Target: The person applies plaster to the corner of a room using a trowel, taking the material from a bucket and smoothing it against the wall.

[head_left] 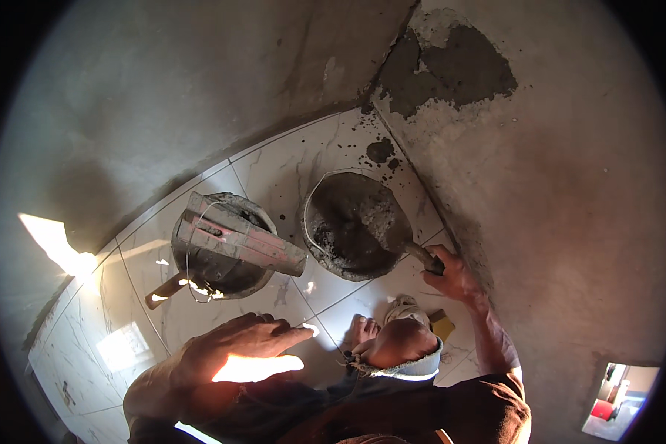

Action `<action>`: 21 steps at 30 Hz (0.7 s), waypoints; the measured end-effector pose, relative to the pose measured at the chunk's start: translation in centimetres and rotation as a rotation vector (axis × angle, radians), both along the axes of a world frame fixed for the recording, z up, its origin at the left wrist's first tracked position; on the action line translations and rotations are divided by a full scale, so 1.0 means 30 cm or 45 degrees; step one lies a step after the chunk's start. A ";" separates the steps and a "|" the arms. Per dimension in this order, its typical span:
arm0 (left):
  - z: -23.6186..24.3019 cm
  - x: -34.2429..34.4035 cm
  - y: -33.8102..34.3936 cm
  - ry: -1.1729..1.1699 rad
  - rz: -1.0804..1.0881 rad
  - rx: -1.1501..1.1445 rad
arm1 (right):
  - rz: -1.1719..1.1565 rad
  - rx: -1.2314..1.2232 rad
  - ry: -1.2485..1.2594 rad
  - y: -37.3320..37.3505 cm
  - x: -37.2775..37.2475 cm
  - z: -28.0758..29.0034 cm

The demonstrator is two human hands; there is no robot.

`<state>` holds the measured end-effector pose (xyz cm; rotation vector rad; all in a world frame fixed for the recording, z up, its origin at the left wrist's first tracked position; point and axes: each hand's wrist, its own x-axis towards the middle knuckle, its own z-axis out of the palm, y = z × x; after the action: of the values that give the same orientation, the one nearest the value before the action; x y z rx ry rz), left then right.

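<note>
My right hand (457,278) is closed round the dark handle of a trowel (416,250), whose far end reaches into a bucket (306,222) of wet grey mortar (359,222). The trowel's working end is hard to tell from the mortar. My left hand (255,339) holds nothing; its fingers are stretched out to the right, low in the view and partly in bright sun. Beyond it stands a second bucket (255,285) with a mortar-smeared plastering float (244,240) lying across its top. A wooden handle (166,290) sticks out at that bucket's lower left.
Both buckets stand on marbled white floor tiles (274,166). Grey walls meet in the far corner, where a dark wet mortar patch (470,66) shows. Mortar splashes (380,151) lie on the tiles below it. My bare foot (362,329) and bent knee are close to the buckets.
</note>
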<state>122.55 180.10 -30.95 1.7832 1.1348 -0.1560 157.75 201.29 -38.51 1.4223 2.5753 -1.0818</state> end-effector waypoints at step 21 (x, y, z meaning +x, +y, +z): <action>-0.007 -0.025 0.020 -0.066 0.071 -0.043 | 0.668 -0.007 0.679 0.201 -0.569 0.244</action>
<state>121.78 180.71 -31.17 1.7142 1.1377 -0.0948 140.67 207.33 -31.19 0.4151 3.0042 -1.5027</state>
